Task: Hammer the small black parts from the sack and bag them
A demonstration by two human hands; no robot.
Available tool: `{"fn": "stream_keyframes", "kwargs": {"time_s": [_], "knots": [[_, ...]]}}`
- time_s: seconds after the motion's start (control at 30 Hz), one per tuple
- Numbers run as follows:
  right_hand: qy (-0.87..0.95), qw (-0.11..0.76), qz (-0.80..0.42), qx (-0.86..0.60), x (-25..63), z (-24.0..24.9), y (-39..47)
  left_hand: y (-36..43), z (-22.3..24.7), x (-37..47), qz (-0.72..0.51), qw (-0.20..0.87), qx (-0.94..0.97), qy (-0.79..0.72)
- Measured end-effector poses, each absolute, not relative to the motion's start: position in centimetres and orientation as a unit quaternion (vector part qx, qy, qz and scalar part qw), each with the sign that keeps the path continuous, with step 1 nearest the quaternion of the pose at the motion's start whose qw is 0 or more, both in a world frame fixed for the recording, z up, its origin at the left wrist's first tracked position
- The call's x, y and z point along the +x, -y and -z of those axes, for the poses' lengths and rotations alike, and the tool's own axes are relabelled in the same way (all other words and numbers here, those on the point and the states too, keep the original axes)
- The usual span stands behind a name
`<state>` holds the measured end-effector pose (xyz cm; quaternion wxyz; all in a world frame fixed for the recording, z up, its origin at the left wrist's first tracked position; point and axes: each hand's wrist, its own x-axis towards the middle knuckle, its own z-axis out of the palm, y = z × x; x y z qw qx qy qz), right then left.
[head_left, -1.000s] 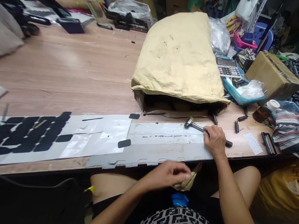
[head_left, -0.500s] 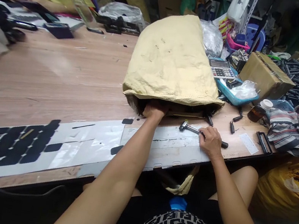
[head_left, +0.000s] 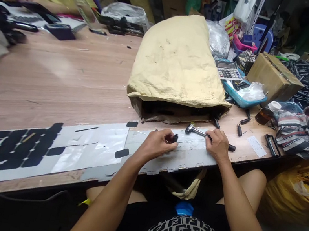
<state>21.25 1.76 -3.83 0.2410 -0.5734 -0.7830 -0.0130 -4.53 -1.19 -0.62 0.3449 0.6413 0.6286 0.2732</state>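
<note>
My left hand (head_left: 159, 144) is closed on a small black part (head_left: 175, 138) over the grey-white board (head_left: 185, 159) at the table's front edge. Fingers of my right hand (head_left: 218, 144) are wrapped round the dark handle of a small hammer (head_left: 196, 131), whose metal head points left. Behind both hands a large yellowish sack (head_left: 179, 60) lies with its dark mouth facing me. One black piece (head_left: 216, 123) rests at the right corner of that mouth.
Black pads lie on a white sheet (head_left: 76, 153) at left. To the right are a blue basket (head_left: 245, 101), a calculator (head_left: 228, 70), a cardboard box (head_left: 274, 79), a brown bottle (head_left: 266, 113) and a striped cloth (head_left: 304, 132). A person in yellow sits at the far left.
My left hand has come out of the sack's mouth toward me, now with a small black part in its fingers. My right hand stays on the hammer.
</note>
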Motion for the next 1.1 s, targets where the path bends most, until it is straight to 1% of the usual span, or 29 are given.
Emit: {"fn": "stream_keyframes", "kwargs": {"time_s": [0.1,0.17,0.27,0.47,0.57,0.63,0.7,0.8,0.9,0.97,1.1], "knots": [[0.781,0.24,0.016,-0.576,21.2,3.8,-1.7,0.9,1.2,-3.4,-0.214,0.305,0.72,-0.585],[0.781,0.239,0.017,-0.577,21.2,3.7,-1.7,0.4,1.9,-2.9,-0.209,0.268,0.75,-0.568],[0.783,0.237,0.015,-0.575,21.2,3.6,-1.5,-0.1,3.1,-2.6,-0.23,0.251,0.763,-0.549],[0.785,0.229,0.015,-0.575,21.4,3.6,-1.9,0.3,4.8,-3.3,-0.323,0.288,0.747,-0.505],[0.793,0.221,0.007,-0.567,21.6,3.4,-2.0,0.3,5.2,-3.4,-0.341,0.293,0.744,-0.495],[0.79,0.232,-0.008,-0.567,21.9,3.2,-1.7,0.2,5.3,-3.4,-0.345,0.294,0.743,-0.493],[0.778,0.261,-0.036,-0.57,22.3,2.7,-0.9,0.1,5.3,-3.4,-0.348,0.292,0.743,-0.493],[0.765,0.318,-0.111,-0.549,23.2,1.6,0.8,0.0,5.3,-3.3,-0.35,0.289,0.743,-0.493],[0.771,0.352,-0.171,-0.503,23.7,0.7,2.5,-0.1,5.2,-3.3,-0.353,0.287,0.741,-0.494],[0.777,0.357,-0.185,-0.485,23.9,0.4,3.2,-0.1,5.2,-3.3,-0.353,0.283,0.74,-0.498],[0.786,0.334,-0.173,-0.49,23.9,0.5,3.6,0.0,5.0,-3.2,-0.351,0.276,0.74,-0.504]]}}
